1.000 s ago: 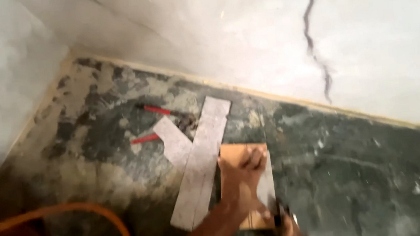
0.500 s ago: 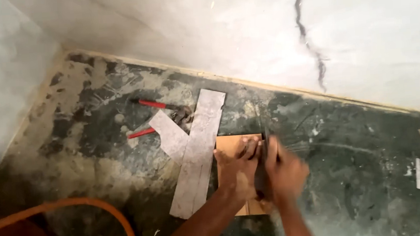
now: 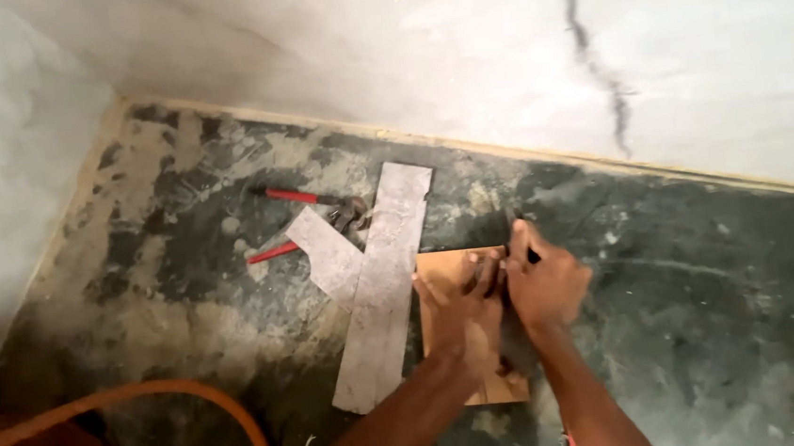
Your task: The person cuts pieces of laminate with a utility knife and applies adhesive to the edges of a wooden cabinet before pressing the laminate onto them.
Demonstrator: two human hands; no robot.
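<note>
1. Pressing down with our left hand (image 3: 460,308), fingers flat and spread, we hold the tan tile piece (image 3: 449,280) against the dark mortar-stained floor (image 3: 688,323), near the middle of the view and a little below the wall base.
2. Our right hand (image 3: 543,282) is closed around a thin dark tool (image 3: 530,252); what kind of tool it is we cannot tell, and its tip sits at the tile piece's upper right edge.
3. Doing this well, in our judgement, means keeping the left palm firm so the piece does not slide, and guiding the tool steadily along the edge.
4. Touching the piece's left side lies 1 long grey tile strip (image 3: 383,285), with a shorter grey offcut (image 3: 324,252) crossing it.
5. Red-handled nippers (image 3: 307,216) lie just beyond, toward the corner.
6. An orange hose (image 3: 194,399) curves at lower left; open floor lies to the right.
</note>
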